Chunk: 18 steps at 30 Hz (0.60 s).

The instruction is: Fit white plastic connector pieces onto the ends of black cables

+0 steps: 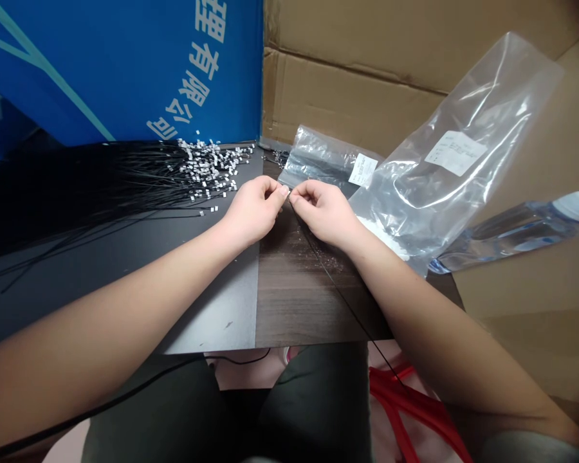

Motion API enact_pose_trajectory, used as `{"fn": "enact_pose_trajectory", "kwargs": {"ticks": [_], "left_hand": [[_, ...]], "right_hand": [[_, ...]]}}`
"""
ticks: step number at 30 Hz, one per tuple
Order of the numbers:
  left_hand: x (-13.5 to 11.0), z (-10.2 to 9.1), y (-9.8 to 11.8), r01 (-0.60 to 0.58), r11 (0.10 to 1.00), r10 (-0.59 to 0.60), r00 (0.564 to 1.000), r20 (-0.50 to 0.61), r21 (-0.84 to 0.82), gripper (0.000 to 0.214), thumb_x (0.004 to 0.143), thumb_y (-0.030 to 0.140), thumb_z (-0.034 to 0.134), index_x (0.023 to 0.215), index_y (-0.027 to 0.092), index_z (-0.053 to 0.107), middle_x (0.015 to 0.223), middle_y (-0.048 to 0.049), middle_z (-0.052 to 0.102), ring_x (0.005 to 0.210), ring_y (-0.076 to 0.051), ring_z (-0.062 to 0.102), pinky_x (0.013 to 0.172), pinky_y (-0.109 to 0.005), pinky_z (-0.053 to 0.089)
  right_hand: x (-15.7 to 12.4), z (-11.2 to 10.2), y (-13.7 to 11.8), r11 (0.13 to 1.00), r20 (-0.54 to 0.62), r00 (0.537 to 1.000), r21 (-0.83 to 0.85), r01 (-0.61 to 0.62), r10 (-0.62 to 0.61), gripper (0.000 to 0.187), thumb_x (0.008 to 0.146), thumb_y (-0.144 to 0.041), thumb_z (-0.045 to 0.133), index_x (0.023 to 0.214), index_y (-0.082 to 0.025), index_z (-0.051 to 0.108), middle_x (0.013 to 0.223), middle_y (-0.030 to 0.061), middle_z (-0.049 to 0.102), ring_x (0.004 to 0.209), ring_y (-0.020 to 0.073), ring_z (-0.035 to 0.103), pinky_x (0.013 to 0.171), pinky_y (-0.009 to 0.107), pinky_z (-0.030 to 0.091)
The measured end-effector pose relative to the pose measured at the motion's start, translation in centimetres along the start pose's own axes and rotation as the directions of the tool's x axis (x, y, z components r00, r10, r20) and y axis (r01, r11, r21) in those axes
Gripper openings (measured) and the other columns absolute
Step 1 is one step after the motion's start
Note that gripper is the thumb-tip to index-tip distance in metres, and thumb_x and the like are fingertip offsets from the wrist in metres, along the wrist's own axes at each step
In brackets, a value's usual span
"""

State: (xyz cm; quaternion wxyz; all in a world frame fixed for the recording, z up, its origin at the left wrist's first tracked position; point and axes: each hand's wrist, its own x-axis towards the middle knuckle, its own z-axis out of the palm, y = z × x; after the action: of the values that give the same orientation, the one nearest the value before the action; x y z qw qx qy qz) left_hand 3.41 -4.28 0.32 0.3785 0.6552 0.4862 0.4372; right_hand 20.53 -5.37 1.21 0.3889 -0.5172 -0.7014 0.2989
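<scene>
Over the dark wood tabletop (294, 296), both my hands meet fingertip to fingertip. My left hand (255, 211) is closed in a pinch on a tiny white connector (284, 191), mostly covered by the fingers. Just to its right, my right hand (327, 211) pinches the end of a thin black wire (340, 294), which trails down past the table edge. Whether the wire sits inside the connector cannot be made out. Left of my hands lies a thick bundle of black wires (77, 186) with many white connectors (210, 164) on their ends.
A clear plastic bag (487, 122) holding small white parts leans at the right, beside a smaller labelled bag (318, 154). A water bottle (506, 231) lies tilted at the far right. Behind stand a blue panel (125, 64) and cardboard (357, 38). Something red (415, 411) is below.
</scene>
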Motion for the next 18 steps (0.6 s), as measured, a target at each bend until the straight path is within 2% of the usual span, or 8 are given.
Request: {"fn": "enact_pose_trajectory", "kwargs": {"ticks": [6,12,18], "left_hand": [[-0.23,-0.14,0.82,-0.031,0.994,0.033,0.999,-0.018,0.101,0.018,0.095,0.03,0.064,0.08,0.019,0.061,0.081,-0.0034,0.066,0.081,-0.02,0.057,0.078,-0.032,0.044],[-0.08,-0.21,1.08,-0.084,0.951,0.09,0.996,-0.007,0.297,0.016,0.095,0.029,0.06,0.084,0.019,0.062,0.091,-0.0045,0.07,0.085,-0.02,0.059,0.085,-0.035,0.047],[0.01,-0.17,0.77,-0.115,0.935,0.123,0.992,-0.002,0.335,0.016,0.095,0.03,0.059,0.084,0.019,0.061,0.094,-0.0057,0.071,0.09,-0.022,0.061,0.09,-0.037,0.049]], "right_hand": [[-0.03,0.07,0.04,1.0,-0.015,1.0,-0.017,0.008,-0.008,0.01,0.09,-0.022,0.063,0.08,-0.02,0.065,0.082,0.0023,0.068,0.075,0.0174,0.054,0.074,0.033,0.042],[-0.04,0.19,0.11,0.999,-0.023,1.0,-0.039,0.011,-0.012,0.011,0.09,-0.024,0.061,0.081,-0.019,0.064,0.078,0.0004,0.065,0.072,0.016,0.052,0.071,0.032,0.04],[-0.1,0.37,-0.16,0.999,-0.039,0.999,-0.044,-0.016,0.014,0.013,0.091,-0.024,0.061,0.079,-0.019,0.064,0.075,-0.0001,0.064,0.069,0.0157,0.051,0.069,0.032,0.039]]}}
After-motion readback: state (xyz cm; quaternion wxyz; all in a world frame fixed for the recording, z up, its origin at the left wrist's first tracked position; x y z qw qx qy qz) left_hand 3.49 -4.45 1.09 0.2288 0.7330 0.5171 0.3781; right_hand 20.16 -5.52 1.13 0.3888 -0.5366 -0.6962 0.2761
